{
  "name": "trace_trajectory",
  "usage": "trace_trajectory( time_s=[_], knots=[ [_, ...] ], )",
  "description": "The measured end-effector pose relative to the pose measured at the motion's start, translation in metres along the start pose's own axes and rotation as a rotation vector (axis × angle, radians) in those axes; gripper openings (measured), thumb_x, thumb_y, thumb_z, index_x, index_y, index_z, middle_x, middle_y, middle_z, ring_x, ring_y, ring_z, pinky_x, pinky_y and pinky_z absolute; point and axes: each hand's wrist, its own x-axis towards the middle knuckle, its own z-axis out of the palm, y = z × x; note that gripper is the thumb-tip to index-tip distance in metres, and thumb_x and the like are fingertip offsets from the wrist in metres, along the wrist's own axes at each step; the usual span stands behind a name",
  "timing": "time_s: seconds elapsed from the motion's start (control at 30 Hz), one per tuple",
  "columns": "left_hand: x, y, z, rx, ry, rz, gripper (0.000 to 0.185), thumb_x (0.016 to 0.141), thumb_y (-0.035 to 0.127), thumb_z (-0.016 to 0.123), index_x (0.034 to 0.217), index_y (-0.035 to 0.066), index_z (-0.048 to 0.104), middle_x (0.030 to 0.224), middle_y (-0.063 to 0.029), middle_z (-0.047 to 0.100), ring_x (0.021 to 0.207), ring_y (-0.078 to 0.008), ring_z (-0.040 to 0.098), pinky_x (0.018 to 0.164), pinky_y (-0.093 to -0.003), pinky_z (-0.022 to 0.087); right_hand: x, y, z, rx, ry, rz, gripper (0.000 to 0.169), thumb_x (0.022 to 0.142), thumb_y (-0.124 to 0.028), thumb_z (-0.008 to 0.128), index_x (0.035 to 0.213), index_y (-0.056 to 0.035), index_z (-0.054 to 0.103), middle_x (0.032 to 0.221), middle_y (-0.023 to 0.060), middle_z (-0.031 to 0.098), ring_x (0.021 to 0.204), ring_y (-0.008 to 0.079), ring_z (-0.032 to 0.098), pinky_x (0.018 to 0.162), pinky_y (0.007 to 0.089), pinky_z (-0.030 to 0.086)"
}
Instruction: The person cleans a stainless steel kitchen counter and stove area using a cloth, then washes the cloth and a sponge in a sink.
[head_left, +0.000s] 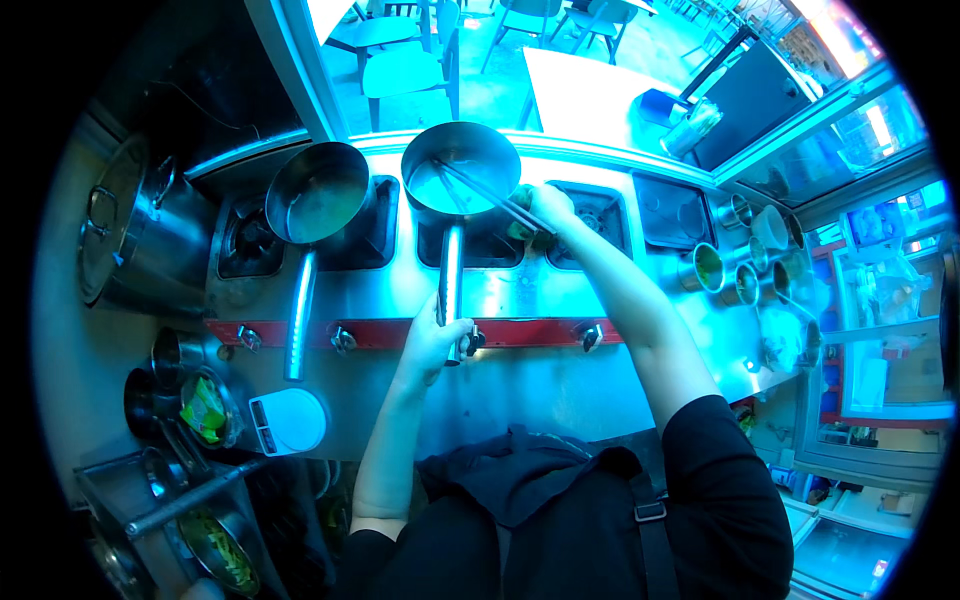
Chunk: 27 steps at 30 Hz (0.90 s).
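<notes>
My left hand is closed around the long metal handle of a steel saucepan. The pan sits at the middle burner of a gas stove, with pale liquid in it. Long chopsticks are held in my right hand, to the right of this pan; their far ends reach down into it. Something green shows at my right fingers, too blurred to name. A second steel saucepan stands on the left, tilted, its handle towards me.
The steel stove top has a red front strip with knobs. A large lidded stockpot is at the left. Below it are a white kitchen scale and a bowl with a green packet. Several metal containers stand at the right. A window ledge borders the back.
</notes>
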Motion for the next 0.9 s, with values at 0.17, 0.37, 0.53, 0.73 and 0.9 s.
trace_trajectory(
  time_s=[0.17,0.37,0.53,0.73,0.9],
  knots=[
    [0.002,-0.004,0.003,-0.051,0.001,-0.016,0.039,0.081,0.007,0.055,0.113,0.000,0.034,0.069,-0.0053,0.051,0.051,-0.0086,0.052,0.041,-0.0222,0.045,-0.050,-0.012,0.008,-0.029,0.018,-0.013,0.021,0.068,-0.018,0.059,0.087,-0.0105,0.062,0.080,0.0133,0.062,0.077,0.0289,0.062,0.065,0.0370,0.050],
    [-0.003,-0.016,-0.007,-0.287,-0.012,-0.081,0.043,0.092,0.037,0.032,0.111,0.001,0.041,0.084,-0.0127,0.057,0.070,-0.0173,0.062,0.057,-0.0295,0.055,-0.080,-0.021,0.004,-0.083,-0.024,0.034,0.020,0.066,-0.014,0.058,0.085,-0.0073,0.062,0.083,0.0149,0.062,0.078,0.0293,0.062,0.067,0.0373,0.050],
    [-0.011,-0.035,-0.018,-0.309,-0.042,-0.034,0.045,0.093,0.039,0.022,0.110,0.002,0.043,0.096,-0.0165,0.056,0.081,-0.0202,0.061,0.066,-0.0333,0.054,-0.053,-0.012,-0.003,-0.101,0.063,0.016,0.020,0.068,-0.019,0.058,0.084,-0.0090,0.064,0.082,0.0156,0.062,0.075,0.0290,0.063,0.065,0.0380,0.051],
    [-0.014,-0.042,-0.018,-0.335,-0.016,-0.018,0.035,0.093,0.029,0.030,0.111,0.001,0.042,0.092,-0.0162,0.057,0.080,-0.0214,0.061,0.069,-0.0341,0.053,-0.040,-0.008,-0.004,-0.024,-0.019,0.023,0.042,0.066,-0.031,0.065,0.102,-0.0115,0.056,0.092,0.0190,0.057,0.083,0.0332,0.059,0.069,0.0415,0.048],
    [-0.017,-0.099,-0.039,-0.371,0.092,-0.213,0.037,0.091,0.027,0.039,0.113,-0.003,0.040,0.098,-0.0210,0.055,0.086,-0.0241,0.059,0.073,-0.0365,0.052,-0.062,-0.005,0.011,-0.167,-0.052,-0.177,0.048,0.068,-0.020,0.060,0.114,-0.0178,0.046,0.100,0.0232,0.047,0.088,0.0393,0.054,0.071,0.0446,0.047]
  ],
)
